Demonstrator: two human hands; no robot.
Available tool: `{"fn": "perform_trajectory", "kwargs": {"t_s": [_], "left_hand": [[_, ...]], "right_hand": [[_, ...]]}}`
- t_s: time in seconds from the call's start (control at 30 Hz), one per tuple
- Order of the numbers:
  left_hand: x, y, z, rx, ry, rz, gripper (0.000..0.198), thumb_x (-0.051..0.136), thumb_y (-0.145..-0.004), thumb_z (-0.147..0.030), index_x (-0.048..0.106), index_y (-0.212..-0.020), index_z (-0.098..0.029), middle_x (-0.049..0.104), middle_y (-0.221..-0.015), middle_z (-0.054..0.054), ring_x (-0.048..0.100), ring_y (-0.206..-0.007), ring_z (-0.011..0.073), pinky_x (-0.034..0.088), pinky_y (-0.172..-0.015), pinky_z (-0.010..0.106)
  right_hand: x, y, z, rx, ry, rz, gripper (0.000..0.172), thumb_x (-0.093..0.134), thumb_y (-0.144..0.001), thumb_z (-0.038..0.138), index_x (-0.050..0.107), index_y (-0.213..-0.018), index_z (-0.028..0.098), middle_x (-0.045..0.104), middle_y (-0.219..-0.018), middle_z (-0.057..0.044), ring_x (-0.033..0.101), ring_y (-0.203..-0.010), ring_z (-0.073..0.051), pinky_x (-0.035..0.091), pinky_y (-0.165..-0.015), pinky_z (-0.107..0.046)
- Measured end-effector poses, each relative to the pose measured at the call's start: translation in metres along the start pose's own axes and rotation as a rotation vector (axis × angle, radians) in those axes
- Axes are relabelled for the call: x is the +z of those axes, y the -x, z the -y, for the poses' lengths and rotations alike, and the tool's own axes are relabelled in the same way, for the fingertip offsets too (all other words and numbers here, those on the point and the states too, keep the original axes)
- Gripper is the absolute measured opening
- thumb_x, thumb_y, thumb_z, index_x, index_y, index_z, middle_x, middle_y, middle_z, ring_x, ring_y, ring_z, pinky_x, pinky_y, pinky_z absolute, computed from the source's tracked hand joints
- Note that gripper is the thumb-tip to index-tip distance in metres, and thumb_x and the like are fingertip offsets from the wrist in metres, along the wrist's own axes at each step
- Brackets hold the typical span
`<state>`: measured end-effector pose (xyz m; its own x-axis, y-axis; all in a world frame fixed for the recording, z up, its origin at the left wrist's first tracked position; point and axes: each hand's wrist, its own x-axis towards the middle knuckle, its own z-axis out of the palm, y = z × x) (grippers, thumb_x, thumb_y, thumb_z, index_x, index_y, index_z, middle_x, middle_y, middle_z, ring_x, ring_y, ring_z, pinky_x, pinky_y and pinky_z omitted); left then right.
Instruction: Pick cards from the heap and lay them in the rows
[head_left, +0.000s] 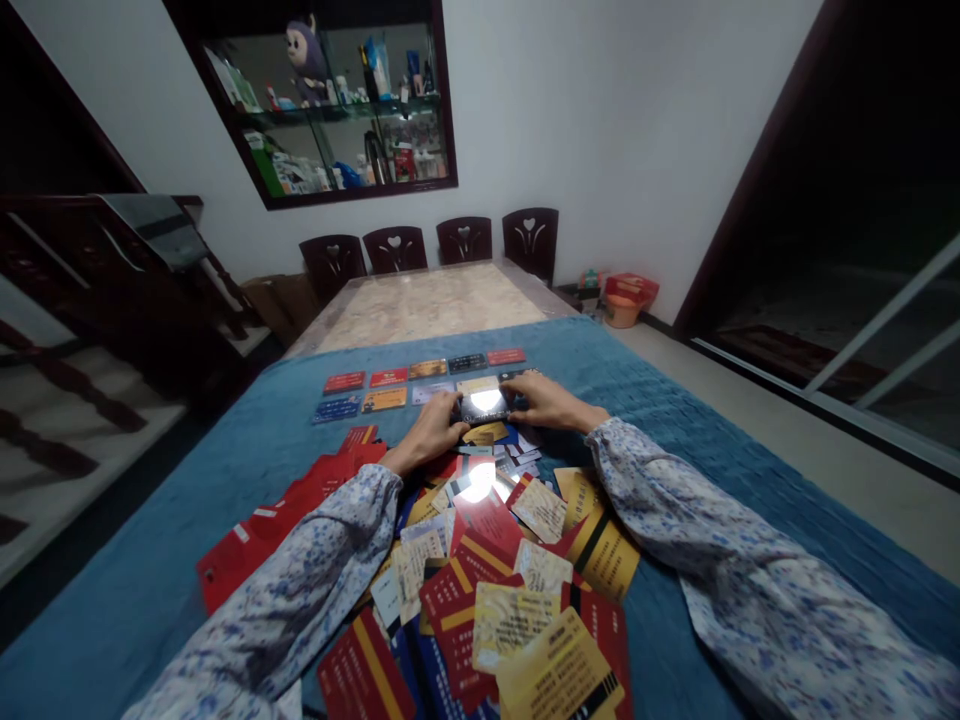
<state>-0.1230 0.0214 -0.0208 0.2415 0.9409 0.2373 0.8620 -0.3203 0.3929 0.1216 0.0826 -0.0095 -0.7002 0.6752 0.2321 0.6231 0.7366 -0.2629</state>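
Between my two hands is a dark, glossy card (pixel 484 405) with a bright glare on it. My left hand (pixel 435 430) pinches its left edge, and my right hand (pixel 546 402) has its fingers at the right edge. Just beyond lie cards in two rows, among them a red card (pixel 345 383), an orange card (pixel 385 399) and a blue card (pixel 336 408). Below my hands spreads a loose heap of overlapping red, yellow and blue cards (pixel 517 620). Red cards (pixel 277 520) fan out beside my left forearm.
A blue cloth (pixel 300 460) covers the near part of the table, whose marble-patterned top (pixel 442 295) shows farther back. Dark chairs (pixel 396 250) stand at the far end. An orange bucket (pixel 621 311) is on the floor to the right.
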Motion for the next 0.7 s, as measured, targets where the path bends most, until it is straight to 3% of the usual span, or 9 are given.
{"fn": "perform_trajectory", "kwargs": {"t_s": [0.33,0.6,0.7], "left_hand": [[-0.013,-0.013,0.002,-0.004,-0.090,0.058,0.039,0.069,-0.082,-0.020,0.065,-0.120,-0.016,0.064,-0.115,0.011,0.063,-0.110,0.0280,0.050,-0.097,0.039],[-0.023,-0.035,0.011,-0.033,-0.186,0.081,0.040,0.068,-0.082,-0.020,0.065,-0.122,-0.016,0.063,-0.124,0.014,0.060,-0.120,0.0308,0.049,-0.103,0.043],[-0.027,-0.043,0.012,-0.017,-0.200,0.064,0.044,0.068,-0.081,-0.019,0.064,-0.126,-0.016,0.061,-0.133,0.015,0.055,-0.129,0.0322,0.046,-0.109,0.045]], "right_hand": [[-0.013,-0.020,-0.005,-0.046,0.126,0.081,0.026,0.076,-0.082,0.032,0.072,-0.102,0.016,0.073,-0.104,-0.012,0.063,-0.100,-0.027,0.043,-0.077,-0.031],[-0.026,-0.042,0.003,0.004,0.222,0.107,0.034,0.076,-0.081,0.034,0.074,-0.111,0.018,0.071,-0.122,-0.014,0.062,-0.117,-0.032,0.048,-0.088,-0.033],[-0.032,-0.050,0.004,0.021,0.239,0.143,0.036,0.074,-0.083,0.033,0.073,-0.117,0.020,0.071,-0.125,-0.012,0.061,-0.117,-0.031,0.047,-0.085,-0.032]]}}
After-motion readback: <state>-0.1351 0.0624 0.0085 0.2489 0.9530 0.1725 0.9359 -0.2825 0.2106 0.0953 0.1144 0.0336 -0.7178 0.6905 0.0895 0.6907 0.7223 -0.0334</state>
